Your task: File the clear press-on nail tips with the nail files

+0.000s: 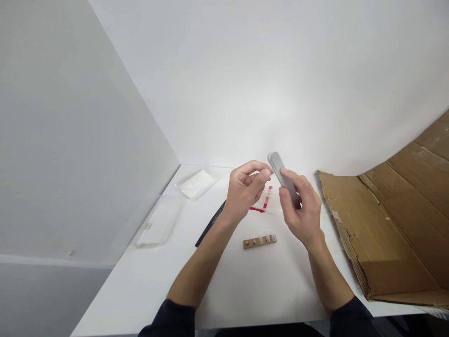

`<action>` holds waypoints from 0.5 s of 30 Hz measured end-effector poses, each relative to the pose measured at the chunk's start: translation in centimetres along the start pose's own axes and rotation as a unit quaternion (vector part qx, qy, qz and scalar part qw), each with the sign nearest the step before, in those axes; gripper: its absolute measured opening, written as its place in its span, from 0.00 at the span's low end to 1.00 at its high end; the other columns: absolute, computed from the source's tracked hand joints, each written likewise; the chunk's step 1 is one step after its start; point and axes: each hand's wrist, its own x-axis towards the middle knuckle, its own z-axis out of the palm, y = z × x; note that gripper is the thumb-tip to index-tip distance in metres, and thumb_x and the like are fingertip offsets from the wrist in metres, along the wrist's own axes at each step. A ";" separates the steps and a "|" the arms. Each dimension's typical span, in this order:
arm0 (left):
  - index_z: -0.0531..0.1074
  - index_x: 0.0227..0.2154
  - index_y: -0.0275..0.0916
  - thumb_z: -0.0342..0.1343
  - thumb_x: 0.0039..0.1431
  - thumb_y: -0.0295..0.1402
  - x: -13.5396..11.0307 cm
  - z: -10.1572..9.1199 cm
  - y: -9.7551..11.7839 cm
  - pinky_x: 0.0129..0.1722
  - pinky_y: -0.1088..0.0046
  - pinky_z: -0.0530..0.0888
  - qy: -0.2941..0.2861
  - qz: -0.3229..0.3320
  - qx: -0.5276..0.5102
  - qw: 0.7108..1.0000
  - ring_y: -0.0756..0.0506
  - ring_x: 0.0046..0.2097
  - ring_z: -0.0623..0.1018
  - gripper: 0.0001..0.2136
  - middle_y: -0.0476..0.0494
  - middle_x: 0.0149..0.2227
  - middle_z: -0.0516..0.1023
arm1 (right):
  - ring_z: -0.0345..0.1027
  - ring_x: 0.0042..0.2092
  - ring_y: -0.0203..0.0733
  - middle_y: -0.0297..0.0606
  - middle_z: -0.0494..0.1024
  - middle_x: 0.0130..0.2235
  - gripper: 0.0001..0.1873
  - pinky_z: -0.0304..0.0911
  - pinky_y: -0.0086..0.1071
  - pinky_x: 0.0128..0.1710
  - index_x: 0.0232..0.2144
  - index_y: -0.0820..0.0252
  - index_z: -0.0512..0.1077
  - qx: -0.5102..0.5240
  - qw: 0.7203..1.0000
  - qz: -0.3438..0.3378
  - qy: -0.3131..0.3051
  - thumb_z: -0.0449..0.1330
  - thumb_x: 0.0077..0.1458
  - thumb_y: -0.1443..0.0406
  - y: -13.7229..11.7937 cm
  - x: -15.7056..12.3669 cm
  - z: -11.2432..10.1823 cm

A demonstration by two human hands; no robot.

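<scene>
My right hand [301, 210] is wrapped round a slim grey bar-shaped object [279, 169], held tilted up and to the left above the white table [245, 281]. My left hand [245, 189] is closed in a pinch, its thumb and forefinger meeting right beside the bar's upper end; whether anything is between them is too small to tell. Under the hands lies a small clear bag with red markings [265, 202]. Nearer me rests a short brown strip [260, 241] carrying several small metal pieces.
A flattened cardboard sheet [393, 220] covers the table's right side. A clear bag with white contents [195, 184] lies at the back left, another clear plastic piece [157, 224] by the left wall. A thin black strip [210, 224] lies beside my left forearm.
</scene>
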 end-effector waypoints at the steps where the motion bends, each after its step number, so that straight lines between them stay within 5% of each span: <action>1: 0.76 0.28 0.39 0.71 0.58 0.49 0.0 0.0 0.1 0.14 0.79 0.49 0.000 -0.010 -0.016 1.000 0.57 0.16 0.52 0.18 0.59 0.15 0.57 | 0.64 0.30 0.36 0.32 0.76 0.37 0.23 0.66 0.31 0.28 0.62 0.46 0.70 0.003 1.000 -0.005 -0.006 0.56 0.69 0.72 0.0 0.0 0.1; 15: 0.77 0.24 0.38 0.71 0.59 0.45 -0.5 0.3 0.9 0.15 0.77 0.46 -0.003 -0.004 -0.006 1.000 0.58 0.16 0.49 0.17 0.59 0.14 0.53 | 0.59 0.27 0.34 0.28 0.68 0.32 0.26 0.63 0.30 0.27 0.62 0.46 0.70 0.026 0.999 -0.017 -0.010 0.56 0.68 0.74 -0.1 0.1 -0.3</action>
